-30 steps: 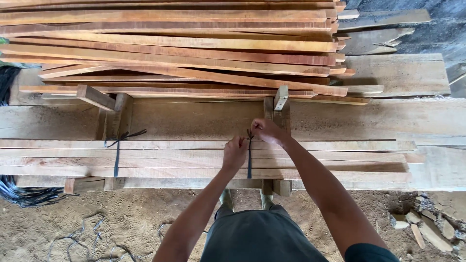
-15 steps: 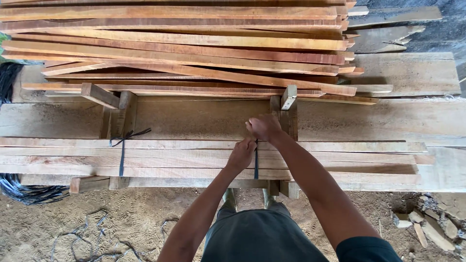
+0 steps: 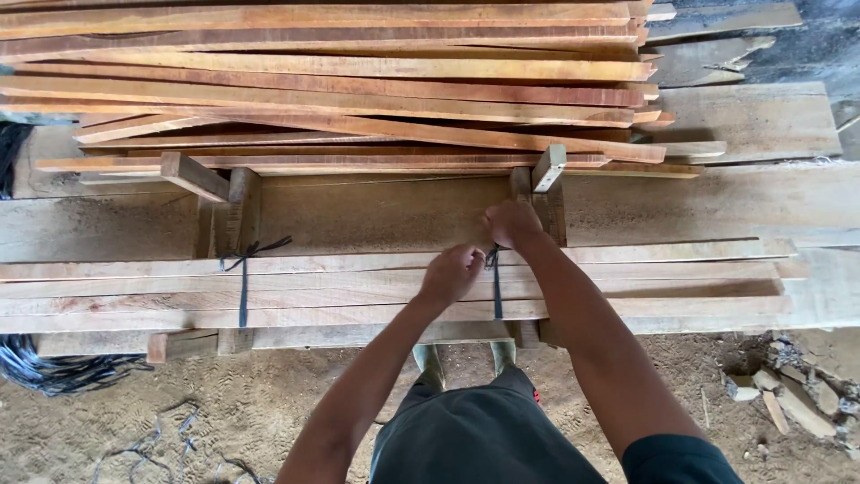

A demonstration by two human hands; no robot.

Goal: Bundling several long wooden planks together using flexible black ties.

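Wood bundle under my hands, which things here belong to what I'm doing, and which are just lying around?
In hand:
left hand
right hand
dark strap
bundle of slats
tied strap on the same bundle

Lying about:
loose slat pile
spare straps on the ground
rubble

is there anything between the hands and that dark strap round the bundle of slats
Nothing visible. The left hand and right hand are both already at the dark strap, at its upper end on the bundle of slats. The fingers hide the exact grip.
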